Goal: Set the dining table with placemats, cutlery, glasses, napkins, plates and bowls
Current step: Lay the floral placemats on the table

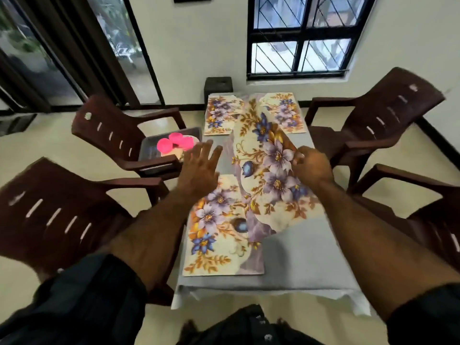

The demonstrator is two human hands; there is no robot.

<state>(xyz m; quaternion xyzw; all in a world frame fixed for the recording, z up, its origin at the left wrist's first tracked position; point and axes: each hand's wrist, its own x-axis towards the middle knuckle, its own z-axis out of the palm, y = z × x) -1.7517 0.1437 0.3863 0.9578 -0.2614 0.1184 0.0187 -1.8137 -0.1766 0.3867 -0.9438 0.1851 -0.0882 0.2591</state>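
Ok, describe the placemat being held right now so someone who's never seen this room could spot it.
Start at the grey-clothed dining table under the window. Three floral placemats lie flat at its corners. The held placemat is the fourth, raised and slanting across the middle, its edge pinched by the right hand.

Head view, steeply down over table [298, 257]

Person wears a dark, near-black shirt, sleeves pushed up past the elbows so both forearms are bare. Left sleeve [82, 295] bunched in folds; right sleeve [428, 314] likewise. Shirt front [258, 324] has small pale buttons down the placket.
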